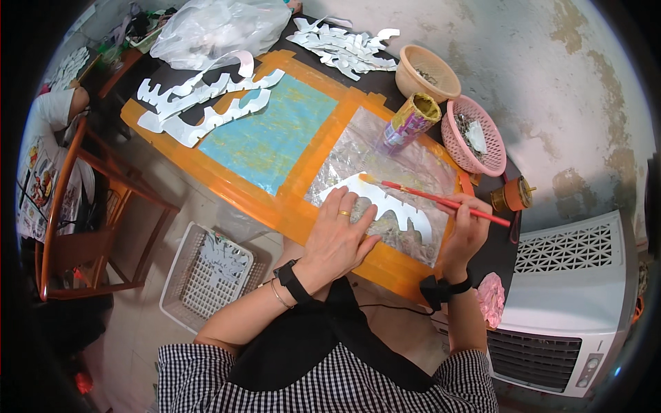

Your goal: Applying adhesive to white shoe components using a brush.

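Note:
My left hand (pixel 339 239) lies flat with fingers spread, pressing the left part of a white scalloped cut-out piece (pixel 391 205) onto a plastic-covered patch of the table. In my right hand (pixel 465 237) is a red-handled paintbrush (pixel 444 201), gripped between thumb and fingers. Its yellowish bristles touch the piece's upper edge, just beyond my left fingertips. Behind the piece stands a glue-stained tin can (pixel 407 125) with yellow residue round its rim. More white cut-out strips (pixel 200 107) lie at the left on a blue, yellow-smeared sheet (pixel 275 131) and the orange tape.
Orange tape (pixel 292 199) covers much of the dark table. At the back are a clear plastic bag (pixel 220 34), stacked white strips (pixel 344 48), a beige basket (pixel 444 76) and a pink basket (pixel 492 131). A white air cooler (pixel 551 303), floor basket (pixel 175 292) and wooden chair (pixel 89 241) stand around.

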Demonstrator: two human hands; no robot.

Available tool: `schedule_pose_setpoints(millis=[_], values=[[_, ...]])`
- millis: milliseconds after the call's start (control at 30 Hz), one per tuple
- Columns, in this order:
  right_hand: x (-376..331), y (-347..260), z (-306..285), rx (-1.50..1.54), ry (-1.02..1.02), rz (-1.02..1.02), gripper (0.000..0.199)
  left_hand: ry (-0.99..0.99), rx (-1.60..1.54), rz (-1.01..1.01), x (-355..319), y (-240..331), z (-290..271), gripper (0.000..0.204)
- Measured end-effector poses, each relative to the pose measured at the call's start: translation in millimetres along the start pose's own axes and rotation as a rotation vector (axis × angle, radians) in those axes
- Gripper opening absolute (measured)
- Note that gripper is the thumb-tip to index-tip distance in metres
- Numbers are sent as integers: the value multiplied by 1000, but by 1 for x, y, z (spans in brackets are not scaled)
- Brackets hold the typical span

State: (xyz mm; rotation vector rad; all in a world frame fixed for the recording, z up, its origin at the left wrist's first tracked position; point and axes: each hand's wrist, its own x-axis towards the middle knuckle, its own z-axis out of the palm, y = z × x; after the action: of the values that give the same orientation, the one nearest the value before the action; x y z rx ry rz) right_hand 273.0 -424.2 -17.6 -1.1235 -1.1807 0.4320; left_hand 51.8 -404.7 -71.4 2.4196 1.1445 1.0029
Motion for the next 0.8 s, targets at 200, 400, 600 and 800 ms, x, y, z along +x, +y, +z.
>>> schedule_pose_setpoints(millis=[200, 400, 600, 800], values=[[-28, -6, -15, -123, -384, -270, 16, -10, -15, -4, 1, 1, -3, 47], [-33, -8, -27, -39, -305, -236, 16, -10, 11, 14, 1, 3, -3, 46], [-29, -1, -11, -103, -398, -278, 22, -8, 37, 11, 3, 3, -3, 45], [-41, -12, -27, -34, -431, -227, 22, -10, 24, 0, 2, 2, -1, 45]])
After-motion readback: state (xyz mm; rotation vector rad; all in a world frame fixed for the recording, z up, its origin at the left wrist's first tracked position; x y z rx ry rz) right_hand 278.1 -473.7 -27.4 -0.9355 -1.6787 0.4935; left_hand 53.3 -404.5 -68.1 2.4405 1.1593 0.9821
